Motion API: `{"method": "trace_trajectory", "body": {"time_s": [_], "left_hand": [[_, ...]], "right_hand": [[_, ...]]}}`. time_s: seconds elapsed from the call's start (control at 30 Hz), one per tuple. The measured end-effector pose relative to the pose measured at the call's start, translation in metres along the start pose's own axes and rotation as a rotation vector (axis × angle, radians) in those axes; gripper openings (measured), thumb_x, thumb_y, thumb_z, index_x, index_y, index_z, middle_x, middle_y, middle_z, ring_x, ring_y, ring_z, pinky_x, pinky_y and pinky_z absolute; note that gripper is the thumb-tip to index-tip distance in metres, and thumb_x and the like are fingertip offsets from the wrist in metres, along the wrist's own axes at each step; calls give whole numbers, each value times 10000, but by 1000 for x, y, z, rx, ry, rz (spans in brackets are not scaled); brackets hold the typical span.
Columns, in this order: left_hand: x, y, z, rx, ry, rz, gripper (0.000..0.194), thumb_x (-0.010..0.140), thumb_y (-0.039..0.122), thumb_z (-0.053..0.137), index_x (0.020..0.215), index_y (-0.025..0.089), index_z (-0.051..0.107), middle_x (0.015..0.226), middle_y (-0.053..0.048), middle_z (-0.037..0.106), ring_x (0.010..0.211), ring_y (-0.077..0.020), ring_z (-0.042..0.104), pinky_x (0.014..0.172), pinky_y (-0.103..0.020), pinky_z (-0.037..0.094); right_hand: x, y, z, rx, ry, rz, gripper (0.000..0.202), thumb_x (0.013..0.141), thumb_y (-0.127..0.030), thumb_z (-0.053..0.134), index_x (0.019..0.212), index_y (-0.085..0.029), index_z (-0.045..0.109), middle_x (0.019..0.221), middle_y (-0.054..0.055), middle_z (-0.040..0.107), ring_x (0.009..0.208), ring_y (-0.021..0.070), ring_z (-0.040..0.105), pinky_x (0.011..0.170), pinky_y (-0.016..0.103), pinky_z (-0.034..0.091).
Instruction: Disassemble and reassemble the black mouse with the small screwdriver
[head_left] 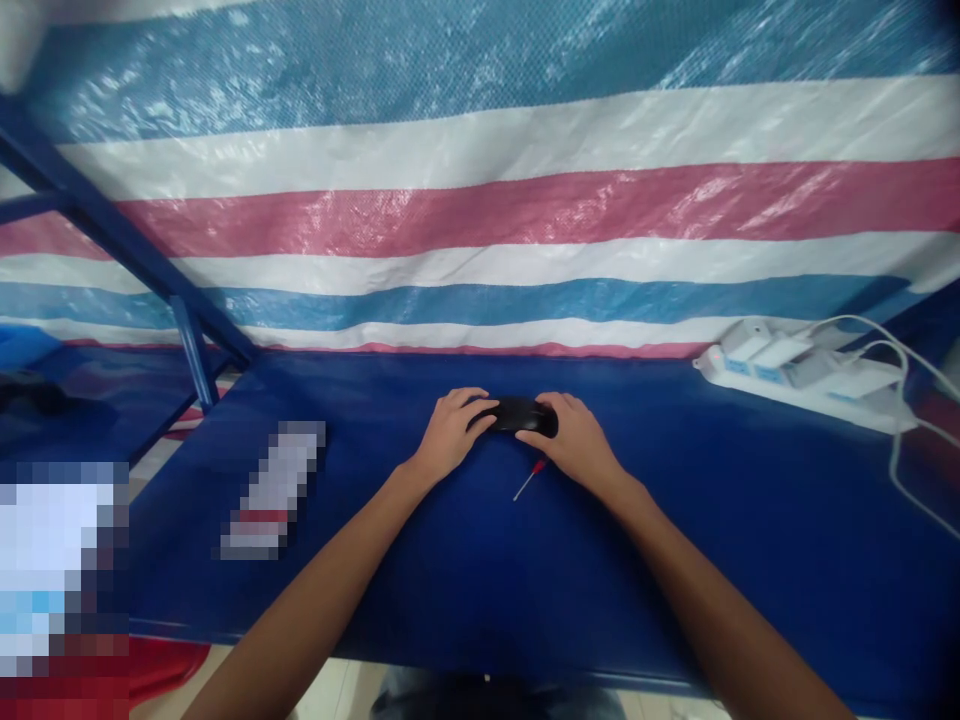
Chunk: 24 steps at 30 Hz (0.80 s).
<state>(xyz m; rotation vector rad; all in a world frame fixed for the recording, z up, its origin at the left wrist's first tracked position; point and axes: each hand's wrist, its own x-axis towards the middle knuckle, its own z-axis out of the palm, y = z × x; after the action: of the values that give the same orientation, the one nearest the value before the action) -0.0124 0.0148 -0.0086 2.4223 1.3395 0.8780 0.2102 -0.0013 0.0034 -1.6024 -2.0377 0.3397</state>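
Landmark: the small screwdriver point(535, 471) lying on the blue table point(637, 600), red handle away from the worker, bare tip slanting back toward the worker's body and a little left.

Black object point(517, 412), smooth and rounded, lies just beyond the screwdriver, on or barely above the tabletop; contact beneath hidden. Left hand point(457, 430), beyond the screwdriver and to its left: fingers curled on the object's left end, thumb on the near side. Right hand point(574, 435), beyond and to the right: gripping the other end, thumb near, fingers over the far side. Two-ended hold, presumably to keep it steady and leave the middle uncovered. Screwdriver sits apart from both hands, handle nearest the right one; parked there, I'd judge, for easy reach.

Long axis of object: crosswise to the worker, roughly along the table's far edge. Rounded end points right, partly under the fingers; which end is the front, cannot tell.

Well left of the screwdriver: pale slab point(274, 490), details masked. Far right of it and farther back: white power strip point(806, 398) with plugs, likely kept aside so cords stay off the work area.
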Motion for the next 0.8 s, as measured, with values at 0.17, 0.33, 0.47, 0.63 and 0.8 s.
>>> {"method": "trace_trajectory", "body": {"time_s": [0.17,0.33,0.47,0.63,0.8], "left_hand": [[1,1,0,22,23,10,236,961,301,543,1139,231,680,1195,-62,657,1128,-228,593,959,-422,471],[0,2,-1,9,58,41,243,978,329,512,1093,238,706,1098,-56,729,1060,-227,665,969,-455,470],[-1,4,-1,29,76,42,217,968,308,536,1084,241,706,1101,-44,732,1119,-240,643,967,-467,468],[-1,6,0,28,140,96,170,949,271,571,993,231,730,1042,-26,750,1107,-240,650,964,-465,466],[-2,5,0,-21,155,53,146,930,272,600,948,243,743,1023,-14,752,1078,-232,663,941,-458,486]], "right_hand": [[-1,-3,0,21,-24,20,430,761,-476,681,1078,-206,575,1061,116,640,993,302,584,845,437,473],[-1,-3,0,23,-32,13,452,770,-490,669,1100,-199,564,1064,119,636,983,302,581,844,445,473],[-1,-3,0,21,-25,7,437,769,-481,671,1093,-208,566,1059,116,636,981,305,582,839,445,479],[-1,-3,0,6,-33,6,437,773,-471,670,1102,-204,561,1066,116,634,982,306,585,838,444,482],[-2,-5,-1,-5,-38,9,437,782,-470,665,1110,-201,560,1068,120,635,988,307,585,835,440,486]]}}
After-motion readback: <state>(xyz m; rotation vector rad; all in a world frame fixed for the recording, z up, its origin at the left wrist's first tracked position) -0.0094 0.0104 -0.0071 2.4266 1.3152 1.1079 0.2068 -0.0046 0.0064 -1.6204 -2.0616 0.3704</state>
